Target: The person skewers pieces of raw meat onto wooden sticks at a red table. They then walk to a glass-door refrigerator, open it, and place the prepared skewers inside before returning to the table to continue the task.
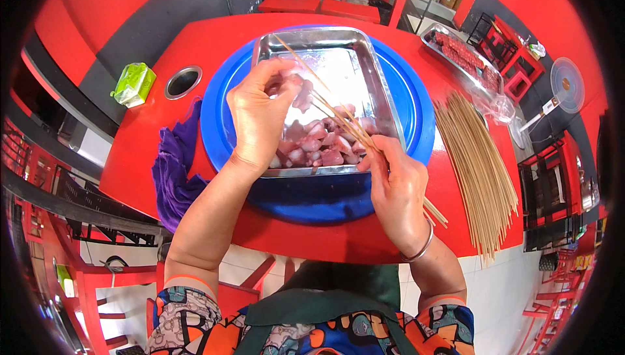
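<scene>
My left hand [263, 101] pinches a piece of raw meat [303, 96] above a rectangular metal tray [373, 69]. In my right hand [398, 179] are several thin bamboo skewers [354, 128], whose shafts slant up and left over the tray. At least one skewer tip meets the meat; whether it has pierced through is hidden by my left fingers. A heap of raw meat chunks [322, 142] lies at the near end of the tray. The tray rests on a round blue plastic lid or basin [417, 125] on the red table [312, 245].
A large bundle of bamboo skewers [478, 174] lies to the right. Beyond it stands a metal tray of reddish meat [459, 55] with a plastic bag [493, 103]. On the left are a purple cloth [176, 169], a round metal-rimmed hole [183, 82] and a green tissue pack [134, 84].
</scene>
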The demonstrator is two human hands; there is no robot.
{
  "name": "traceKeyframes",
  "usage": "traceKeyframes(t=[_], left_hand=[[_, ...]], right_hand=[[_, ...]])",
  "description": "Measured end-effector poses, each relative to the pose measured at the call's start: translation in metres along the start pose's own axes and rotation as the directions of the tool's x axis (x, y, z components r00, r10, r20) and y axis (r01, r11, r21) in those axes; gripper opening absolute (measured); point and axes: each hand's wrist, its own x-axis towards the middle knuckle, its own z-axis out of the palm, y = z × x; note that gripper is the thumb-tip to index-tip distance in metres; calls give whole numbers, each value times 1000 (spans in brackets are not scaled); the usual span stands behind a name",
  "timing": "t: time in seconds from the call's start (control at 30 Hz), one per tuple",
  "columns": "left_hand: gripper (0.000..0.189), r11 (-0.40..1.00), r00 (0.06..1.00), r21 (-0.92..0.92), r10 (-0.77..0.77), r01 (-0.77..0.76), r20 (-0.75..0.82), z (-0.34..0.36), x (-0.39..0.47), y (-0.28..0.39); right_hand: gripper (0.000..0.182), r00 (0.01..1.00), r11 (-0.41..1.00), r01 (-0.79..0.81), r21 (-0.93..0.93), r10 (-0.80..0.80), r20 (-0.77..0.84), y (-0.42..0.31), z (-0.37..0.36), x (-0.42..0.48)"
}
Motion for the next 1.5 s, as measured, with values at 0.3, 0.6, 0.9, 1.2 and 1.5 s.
traceKeyframes(t=[0.3, 0.6, 0.9, 1.2, 1.5], left_hand=[[8, 995, 982, 41, -100, 95, 160, 4, -1, 9], [19, 822, 762, 510, -156, -252, 628, 2, -10, 3], [14, 930, 782, 321, -61, -181, 620, -1, -5, -16], [17, 865, 792, 473, -169, -166, 587, 4, -8, -11], [15, 810, 845, -289, -411, 511, 343, -22, 22, -23]], right_hand=[[13, 993, 993, -117, 9, 117, -31, 17, -8, 8], [7, 971, 938, -214, 273, 234, -41, 26, -12, 14], [9, 977, 959, -204, 195, 213, -24, 25, -17, 16], [7, 980, 963, -162, 214, 182, -81, 31, -10, 13], [8, 994, 1000, 15, -9, -16, -107, 18, -19, 14]])
